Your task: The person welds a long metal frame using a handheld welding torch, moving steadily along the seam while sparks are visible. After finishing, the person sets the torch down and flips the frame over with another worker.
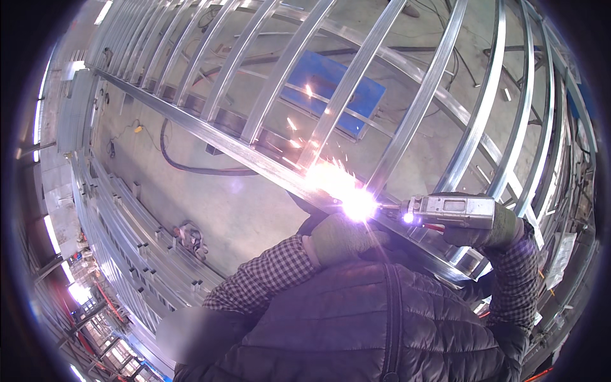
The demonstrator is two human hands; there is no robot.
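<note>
My right hand (pixel 493 234), in a greyish-green work glove, is closed around a boxy silver welding gun (pixel 455 211). The gun's nozzle points left at a blinding white-violet glare on the long metal rail (pixel 210 137) of a frame, where a slanting bar meets it. Orange sparks fly up and to the left from that spot. Just below the glare is my gloved left hand (pixel 344 239), against the near side of the rail. Glare and the glove's own bulk hide its fingers, so its grip cannot be made out.
Parallel silver bars (pixel 347 83) run from the rail toward the far side. Through them show a blue panel (pixel 334 92) and dark cables on the concrete floor (pixel 219 210). Stacked metal tubes (pixel 137 235) lie at left. A crumpled bundle (pixel 191 239) sits beside them.
</note>
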